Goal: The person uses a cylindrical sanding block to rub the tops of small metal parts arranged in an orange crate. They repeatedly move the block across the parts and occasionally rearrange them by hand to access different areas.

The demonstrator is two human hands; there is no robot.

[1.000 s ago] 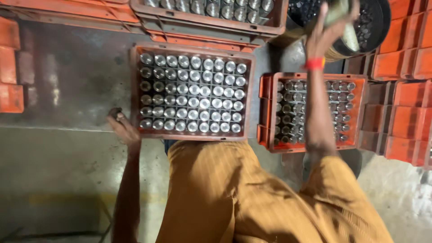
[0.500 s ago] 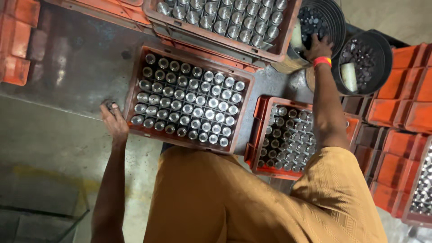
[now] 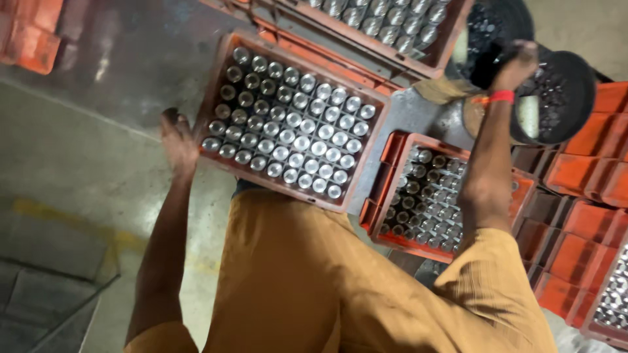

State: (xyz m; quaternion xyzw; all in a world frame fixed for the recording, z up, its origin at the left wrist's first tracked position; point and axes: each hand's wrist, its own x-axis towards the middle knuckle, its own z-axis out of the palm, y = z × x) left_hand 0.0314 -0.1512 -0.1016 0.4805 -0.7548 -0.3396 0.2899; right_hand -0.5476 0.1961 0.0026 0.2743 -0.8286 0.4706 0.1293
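Nearest the camera, at the bottom centre of the frame, is the person's mustard-yellow ribbed garment (image 3: 307, 287), a soft cloth with fine vertical lines. Both bare arms reach up from it, well apart.

The left hand (image 3: 176, 140), at centre left, rests against the left edge of the orange crate (image 3: 212, 98); whether its fingers are curled around something or only pressing the rim cannot be told. This crate is a rectangular moulded plastic box, tilted in the frame, filled with neat rows of round shiny metal-topped bottles (image 3: 294, 134) packed touching one another.

To the lower right of it lies a second orange crate (image 3: 386, 189), partly hidden by the right forearm, holding darker round tops in rows. Stacked orange crates (image 3: 582, 216) fill the right edge, their walls ribbed and scuffed.

The floor (image 3: 78, 196) at the left is smooth grey concrete with a faint yellow line at the lower left.

Farther off, at the upper right, the right hand (image 3: 517, 62), with a red band (image 3: 500, 97) at the wrist, is closed over the rim of a round black tub (image 3: 569, 91); what it grips is blurred. A second black tub (image 3: 507, 19) sits just beside it. Along the top edge, a third orange crate (image 3: 392, 55) carries more shiny tops.
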